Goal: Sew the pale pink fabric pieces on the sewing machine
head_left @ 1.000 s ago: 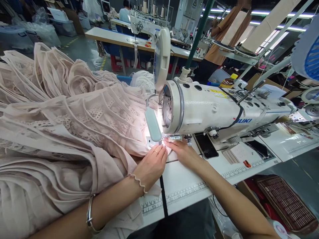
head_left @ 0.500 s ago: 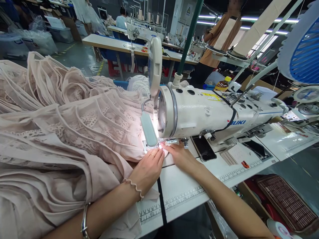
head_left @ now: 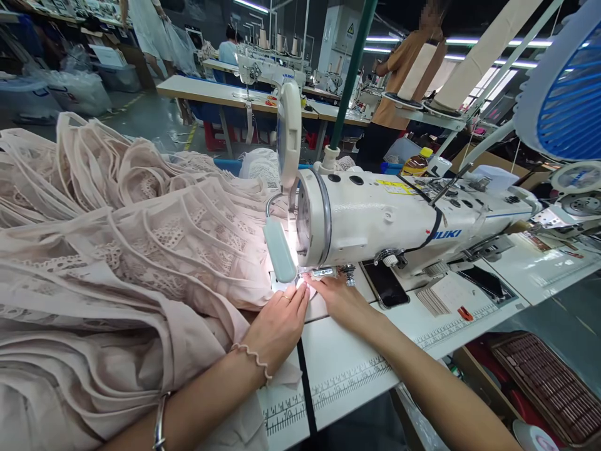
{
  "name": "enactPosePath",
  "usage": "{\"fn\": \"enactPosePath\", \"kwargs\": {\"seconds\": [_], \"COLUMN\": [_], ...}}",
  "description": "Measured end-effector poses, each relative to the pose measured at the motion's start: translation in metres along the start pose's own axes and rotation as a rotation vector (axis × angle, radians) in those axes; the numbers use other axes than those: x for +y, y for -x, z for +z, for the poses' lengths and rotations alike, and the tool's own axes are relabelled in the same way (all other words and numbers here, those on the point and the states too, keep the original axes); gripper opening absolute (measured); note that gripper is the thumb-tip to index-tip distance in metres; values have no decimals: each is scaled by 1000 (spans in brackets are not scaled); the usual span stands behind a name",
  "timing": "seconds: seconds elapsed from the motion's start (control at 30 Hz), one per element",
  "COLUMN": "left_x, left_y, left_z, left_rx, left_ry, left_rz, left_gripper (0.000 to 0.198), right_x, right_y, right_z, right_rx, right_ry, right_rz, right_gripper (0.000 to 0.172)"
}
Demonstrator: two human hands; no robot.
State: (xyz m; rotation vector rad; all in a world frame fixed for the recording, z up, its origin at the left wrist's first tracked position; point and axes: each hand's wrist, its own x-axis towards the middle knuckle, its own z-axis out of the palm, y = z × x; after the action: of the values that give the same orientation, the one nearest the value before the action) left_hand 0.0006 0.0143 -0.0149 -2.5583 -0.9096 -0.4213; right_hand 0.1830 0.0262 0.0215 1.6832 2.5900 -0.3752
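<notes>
My left hand (head_left: 282, 316) lies over the pale pink fabric beside the presser foot, its fingers stretched out and nearly flat, pressing on the cloth. From the other side my right hand (head_left: 340, 300) reaches in with its forefinger extended to the same lit spot; its lower fingers are partly hidden. Between the fingertips and the needle area of the white sewing machine (head_left: 375, 219) sits a small patch of cloth. A large heap of beige-pink lace garments (head_left: 188, 257) spreads left of the machine. A pale green guard (head_left: 280, 250) hangs before the needle, hiding part of it.
On the table (head_left: 347, 376) to the right lie a phone (head_left: 385, 285), a dark flat object (head_left: 482, 280) and a small orange tool (head_left: 464, 313). A blue fan (head_left: 563, 94) and thread cones (head_left: 417, 72) rise at right. A person in brown (head_left: 404, 75) stands behind the machine.
The view has shifted slightly, so the machine and heap sit a little lower. Both hands stay at the needle area with almost the same pose. A background figure at upper left shows more.
</notes>
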Motion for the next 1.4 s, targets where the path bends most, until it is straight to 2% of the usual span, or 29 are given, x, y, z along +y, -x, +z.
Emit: {"fn": "enactPosePath", "kwargs": {"seconds": [0.23, 0.53, 0.67, 0.83, 0.93, 1.03, 1.1, 1.3, 1.4], "left_x": [-2, -3, -19, -43, -46, -39, -35, -42, -49], "left_y": [-1, -3, -1, 7, 7, 3, 1, -4, -6], "left_z": [-2, -11, -6, 2, -5, -14, -16, -8, -1], "left_rx": [-5, 31, 5, -53, -71, 3, 12, -87, -92], "left_ry": [-21, -54, 15, 181, 195, 114, 85, 226, 309], "left_rz": [-5, -29, -5, -99, -40, 26, 50, -161, -180], "left_gripper": [47, 40, 32, 31, 33, 25, 26, 29, 27], "right_x": [1, 8, 9, 11, 9, 7, 6, 5, 4], "right_y": [-1, -6, -4, 1, 2, 3, 3, 4, 5], "right_z": [4, 12, 16, 19, 18, 17, 17, 21, 21], "right_rx": [46, 139, 185, 214, 219, 222, 226, 260, 285], "right_ry": [11, 70, 62, -41, -28, 29, 56, 70, 82], "right_rz": [-17, -53, -23, -128, -149, -132, -134, -102, -97], "right_gripper": [55, 53, 54, 49, 47, 46, 45, 50, 46]}}
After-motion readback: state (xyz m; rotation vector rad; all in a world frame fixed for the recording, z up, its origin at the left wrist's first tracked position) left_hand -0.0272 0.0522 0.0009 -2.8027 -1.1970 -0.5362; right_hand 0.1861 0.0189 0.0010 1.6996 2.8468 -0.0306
